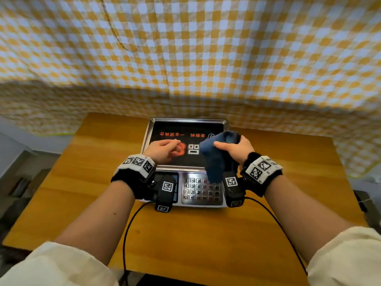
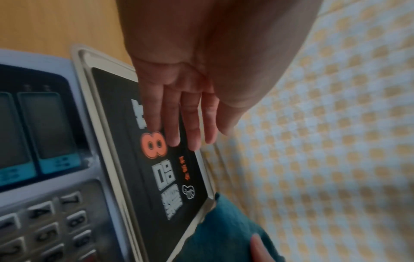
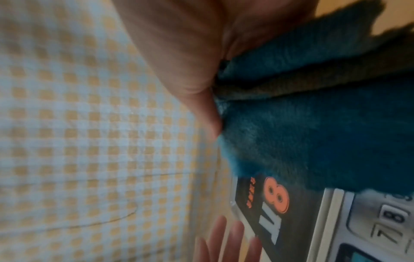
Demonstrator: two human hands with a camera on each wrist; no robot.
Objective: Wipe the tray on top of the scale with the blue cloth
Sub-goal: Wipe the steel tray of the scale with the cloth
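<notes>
A steel tray point(image 1: 147, 133) with a black printed sheet lies on top of the scale point(image 1: 202, 191) at the middle of the wooden table. My right hand point(image 1: 234, 150) grips the blue cloth point(image 1: 218, 159) above the tray's right side, and the cloth hangs down over the keypad. The left wrist view shows the cloth point(image 2: 226, 230) at the tray's point(image 2: 105, 127) corner. In the right wrist view the cloth point(image 3: 313, 124) fills the frame beside my palm. My left hand point(image 1: 165, 150) hovers over the tray's left part with fingers point(image 2: 177, 124) straight, holding nothing.
The scale's keypad point(image 1: 201, 189) and display point(image 2: 49, 129) face me. A yellow checked curtain point(image 1: 185, 58) hangs behind the table point(image 1: 82, 193). Black cables point(image 1: 132, 223) run from my wrists across the table's near part.
</notes>
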